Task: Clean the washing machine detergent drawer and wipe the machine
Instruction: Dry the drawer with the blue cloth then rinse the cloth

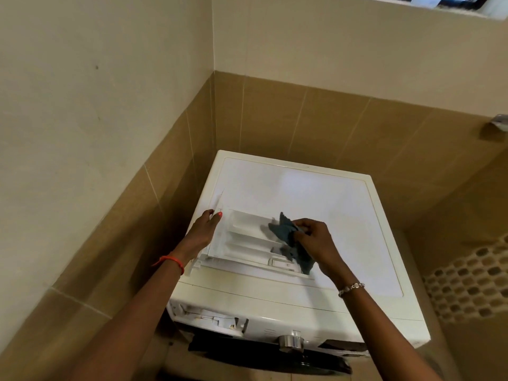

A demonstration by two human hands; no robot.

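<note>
Lying across the white top of the washing machine (343,204), the detergent drawer (244,243) sits just left of the frame's centre. It is out of its slot (209,318), which gapes open on the front panel at the lower middle, left of the silver dial (290,340). The drawer's long axis runs roughly left to right in the frame, dipping a little toward the lower right, and its channels follow the same line.

The left hand (204,229) holds the drawer's left end. The thumb is bent over the upper left corner, while the other fingers are mostly hidden behind the end panel, so how tightly they wrap cannot be seen. An orange thread band (170,261) circles that wrist.

The right hand (316,237) is over the drawer's right end, its fingers curled and pinching a bunched dark teal cloth (286,233). The cloth spreads leftward from the fingertips over the right-hand compartments, and a tail hangs down past the drawer's lower right corner. Whether it presses on the plastic or hovers just above cannot be told. A beaded bracelet (351,288) is on that wrist.

The uncleaned length of the drawer lies to the left of the cloth, between the two hands. A wiping stroke would therefore likely travel leftward along the channels toward the steadying left hand, which is braced at the far end of that line. The right hand is plainly the nearer one to the compartments.
</note>
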